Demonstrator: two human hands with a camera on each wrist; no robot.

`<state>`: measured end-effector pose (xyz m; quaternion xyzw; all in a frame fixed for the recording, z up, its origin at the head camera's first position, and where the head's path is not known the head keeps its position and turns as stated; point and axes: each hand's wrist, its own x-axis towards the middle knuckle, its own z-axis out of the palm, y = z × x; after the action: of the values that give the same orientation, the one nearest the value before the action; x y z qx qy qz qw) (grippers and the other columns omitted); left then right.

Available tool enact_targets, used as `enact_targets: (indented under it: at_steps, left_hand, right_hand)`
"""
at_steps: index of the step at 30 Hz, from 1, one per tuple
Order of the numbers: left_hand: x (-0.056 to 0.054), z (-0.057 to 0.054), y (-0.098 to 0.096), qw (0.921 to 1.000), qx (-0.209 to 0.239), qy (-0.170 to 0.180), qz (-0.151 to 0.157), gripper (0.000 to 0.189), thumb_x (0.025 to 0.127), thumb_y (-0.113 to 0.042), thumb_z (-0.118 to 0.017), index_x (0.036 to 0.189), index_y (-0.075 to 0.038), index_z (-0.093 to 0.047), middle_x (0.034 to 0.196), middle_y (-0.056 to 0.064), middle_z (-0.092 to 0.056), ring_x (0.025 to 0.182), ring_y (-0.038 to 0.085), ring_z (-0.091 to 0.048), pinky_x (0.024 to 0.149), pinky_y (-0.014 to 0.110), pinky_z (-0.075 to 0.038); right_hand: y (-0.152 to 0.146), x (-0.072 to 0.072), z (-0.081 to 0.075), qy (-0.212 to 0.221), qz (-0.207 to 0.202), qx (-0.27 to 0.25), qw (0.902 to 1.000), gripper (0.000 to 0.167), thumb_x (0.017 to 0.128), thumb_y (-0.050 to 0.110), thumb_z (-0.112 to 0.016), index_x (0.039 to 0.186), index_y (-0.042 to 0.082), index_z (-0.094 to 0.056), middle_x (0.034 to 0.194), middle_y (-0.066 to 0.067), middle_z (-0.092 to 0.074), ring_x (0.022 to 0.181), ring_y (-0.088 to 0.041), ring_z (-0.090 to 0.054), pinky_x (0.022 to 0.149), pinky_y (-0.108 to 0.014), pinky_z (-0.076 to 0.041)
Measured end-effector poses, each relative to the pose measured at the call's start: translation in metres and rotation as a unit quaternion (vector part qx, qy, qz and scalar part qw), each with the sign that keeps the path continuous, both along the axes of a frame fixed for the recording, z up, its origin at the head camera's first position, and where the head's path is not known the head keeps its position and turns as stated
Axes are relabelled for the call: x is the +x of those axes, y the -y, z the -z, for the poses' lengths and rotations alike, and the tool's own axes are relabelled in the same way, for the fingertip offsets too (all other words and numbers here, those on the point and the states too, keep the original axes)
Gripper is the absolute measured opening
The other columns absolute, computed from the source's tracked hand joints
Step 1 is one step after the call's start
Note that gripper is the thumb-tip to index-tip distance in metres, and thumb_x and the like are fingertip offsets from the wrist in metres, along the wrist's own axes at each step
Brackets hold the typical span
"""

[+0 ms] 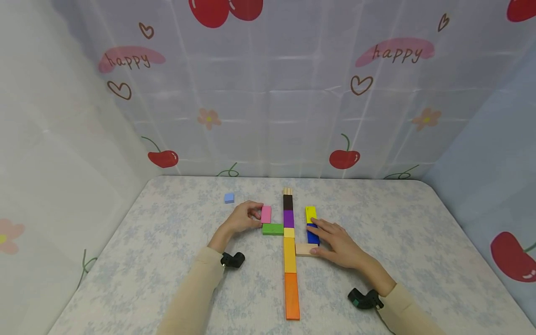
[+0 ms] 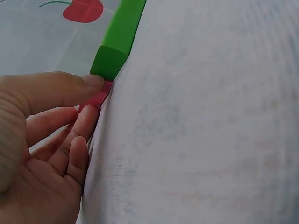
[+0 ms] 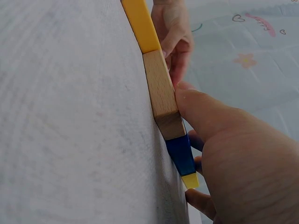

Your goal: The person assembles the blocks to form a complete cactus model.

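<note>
In the head view my left hand [image 1: 244,217] rests beside a pink block [image 1: 266,214], its fingertips against the block's left side. In the left wrist view, the thumb [image 2: 56,91] touches where the pink block meets a green block [image 2: 114,37]; its fingers bend loosely. My right hand [image 1: 341,244] lies spread by a yellow block [image 1: 311,214], a dark blue block [image 1: 312,234] and a plain wooden block [image 1: 305,250]. Its thumb touches the wooden block, and fingers reach over the blue and yellow ones. The green and wooden blocks adjoin a central column on opposite sides.
The column runs from pale sticks [image 1: 288,191] through dark brown [image 1: 288,202], purple [image 1: 288,218], and yellow blocks [image 1: 290,255] to an orange block [image 1: 292,296]. A light blue block [image 1: 229,198] lies apart at the back left. A printed curtain [image 1: 268,102] hangs behind the table.
</note>
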<state>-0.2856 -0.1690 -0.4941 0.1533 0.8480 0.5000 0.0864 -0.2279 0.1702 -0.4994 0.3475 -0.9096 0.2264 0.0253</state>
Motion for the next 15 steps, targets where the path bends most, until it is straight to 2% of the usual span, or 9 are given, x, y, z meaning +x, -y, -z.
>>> enact_targets:
  at_steps: [4,7,11,15]
  left_hand:
    - [0.014,-0.023,-0.004,1.0000,-0.007,-0.004,0.005,0.065,0.078,0.005,-0.075,0.137,0.011,-0.049,0.109,0.025,-0.061,0.089,0.029,-0.062,0.072,0.024,-0.049]
    - [0.016,-0.027,-0.006,0.9999,-0.008,0.001,0.010,0.066,0.078,0.006,-0.074,0.137,0.014,-0.046,0.112,0.030,-0.059,0.096,0.041,-0.060,0.073,0.024,-0.048]
    - [0.003,-0.005,-0.002,1.0000,-0.008,0.000,0.003,0.068,0.079,0.004,-0.076,0.139,0.011,-0.046,0.114,0.028,-0.059,0.098,0.040,-0.060,0.072,0.022,-0.047]
    - [0.002,0.000,-0.001,0.9999,-0.008,-0.011,-0.006,0.067,0.079,0.001,-0.077,0.138,0.009,-0.048,0.111,0.025,-0.061,0.094,0.035,-0.061,0.071,0.024,-0.048]
  right_hand:
    - [0.000,0.000,0.000,0.003,0.001,0.004,1.0000,0.062,0.090,0.044,-0.066,0.142,0.016,-0.053,0.153,-0.014,-0.042,0.139,-0.037,-0.040,0.108,-0.067,-0.029]
    - [0.000,0.000,0.000,0.003,0.001,0.005,1.0000,0.062,0.090,0.044,-0.067,0.142,0.016,-0.053,0.153,-0.013,-0.042,0.140,-0.037,-0.039,0.109,-0.066,-0.029]
    - [0.000,0.000,0.001,0.000,0.000,0.001,1.0000,0.061,0.090,0.044,-0.066,0.142,0.016,-0.053,0.152,-0.014,-0.042,0.139,-0.037,-0.040,0.108,-0.067,-0.029]
    - [0.000,-0.001,0.002,-0.009,-0.002,-0.005,0.9999,0.060,0.090,0.044,-0.066,0.142,0.015,-0.054,0.151,-0.015,-0.044,0.138,-0.038,-0.041,0.107,-0.068,-0.030]
